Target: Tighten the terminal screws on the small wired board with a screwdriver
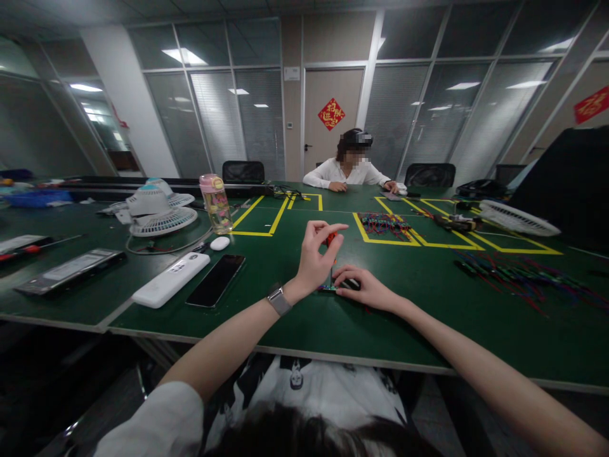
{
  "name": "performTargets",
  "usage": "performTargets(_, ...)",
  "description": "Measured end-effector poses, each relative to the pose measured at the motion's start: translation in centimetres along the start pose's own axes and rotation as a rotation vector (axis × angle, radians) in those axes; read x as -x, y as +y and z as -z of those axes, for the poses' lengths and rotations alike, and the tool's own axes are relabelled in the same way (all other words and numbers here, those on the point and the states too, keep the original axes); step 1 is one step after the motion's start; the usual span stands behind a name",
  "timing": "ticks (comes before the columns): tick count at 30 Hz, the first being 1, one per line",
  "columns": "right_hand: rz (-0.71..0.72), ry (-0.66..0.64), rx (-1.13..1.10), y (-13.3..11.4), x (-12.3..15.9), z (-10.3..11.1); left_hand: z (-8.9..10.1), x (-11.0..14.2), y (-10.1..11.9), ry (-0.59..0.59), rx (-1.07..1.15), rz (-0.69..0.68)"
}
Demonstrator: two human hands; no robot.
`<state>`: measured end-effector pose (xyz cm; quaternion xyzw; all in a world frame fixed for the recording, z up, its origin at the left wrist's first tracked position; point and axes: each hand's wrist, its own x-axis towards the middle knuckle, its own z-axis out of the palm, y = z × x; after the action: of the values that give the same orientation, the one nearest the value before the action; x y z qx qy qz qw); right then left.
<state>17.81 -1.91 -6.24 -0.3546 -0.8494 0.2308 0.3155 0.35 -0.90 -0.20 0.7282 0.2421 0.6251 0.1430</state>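
Left hand [314, 257] raised, pinching red screwdriver [331, 241]; right hand [364, 289] flat, pressing small board [329, 287].

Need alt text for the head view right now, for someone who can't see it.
Left hand holds a small red-handled screwdriver upright over a little part that the right hand steadies on a green table. A phone and white power bank lie left; another person sits opposite.

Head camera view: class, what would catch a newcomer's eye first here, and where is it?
First, the two hands at the centre: the left hand pinches a small red-handled tool upright, while the right hand presses down on a small part on the green table. Next, a white fan and pink bottle at left, and a person seated at the far side.
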Motion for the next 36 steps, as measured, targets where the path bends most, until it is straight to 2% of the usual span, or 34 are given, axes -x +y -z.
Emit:
performTargets(5, -0.004, 0.003, 0.009, 0.03, 0.03, 0.06, -0.21, 0.06, -0.64, -0.087, 0.243, 0.065)
performTargets(8, -0.003, -0.001, 0.007, 0.01, 0.04, 0.08, -0.47, 0.14, -0.99, -0.070, 0.320, 0.115)
performTargets(11, -0.002, 0.003, -0.003, -0.05, 0.02, 0.07, -0.52, 0.17, -0.96, -0.025, 0.265, 0.116)
performTargets(17, -0.009, 0.000, 0.003, -0.09, -0.03, 0.04, -0.21, 0.06, -0.47, 0.015, 0.071, 0.004)
performTargets(20, -0.003, -0.001, 0.001, -0.12, -0.03, 0.07, -0.10, 0.04, -0.36, 0.014, 0.022, -0.007)
performTargets(26, 0.000, 0.000, 0.013, -0.12, -0.04, 0.08, 0.00, -0.11, -0.34, -0.100, 0.196, 0.007)
performTargets(31, 0.000, 0.003, 0.010, 0.01, -0.03, 0.02, -0.33, -0.11, -0.27, -0.164, 0.465, 0.141)
performTargets(33, -0.006, 0.006, 0.011, 0.04, -0.01, 0.01, -0.41, -0.10, -0.19, -0.155, 0.477, 0.159)
performTargets(36, -0.011, 0.004, 0.009, 0.05, 0.04, 0.02, -0.35, -0.18, -0.13, -0.128, 0.380, 0.144)
